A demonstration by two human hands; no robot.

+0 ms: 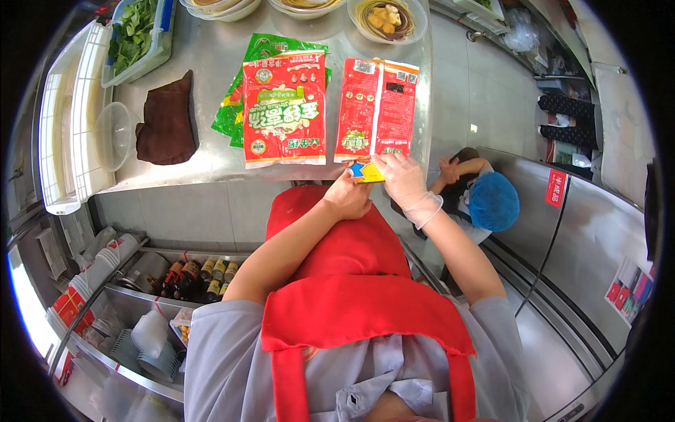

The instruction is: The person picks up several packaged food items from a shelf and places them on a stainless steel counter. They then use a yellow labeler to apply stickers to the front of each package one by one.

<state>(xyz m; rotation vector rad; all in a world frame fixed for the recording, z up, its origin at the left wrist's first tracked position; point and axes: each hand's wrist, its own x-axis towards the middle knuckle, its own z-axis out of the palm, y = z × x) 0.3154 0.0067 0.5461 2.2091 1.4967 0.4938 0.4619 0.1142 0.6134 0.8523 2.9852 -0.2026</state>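
Observation:
At the front edge of the steel table, a small yellow and blue packet (369,172) lies between my two hands. My bare left hand (349,196) grips it from the left. My right hand (403,184), in a clear plastic glove, rests its fingers over its right side and the bottom of a red printed pouch (393,118). That pouch lies flat, its seam side up. To its left is another red soup pouch (285,113), front side up, overlapping green pouches (266,47). My palms and the packet's lower part are partly hidden.
On the steel table (216,79) are a brown cloth (167,124), a clear round lid (115,136), a tub of leafy greens (134,37) and bowls of noodles (388,18). A person in a blue hair cap (494,201) sits low at right. Sauce bottles (190,274) stand on a lower-left shelf.

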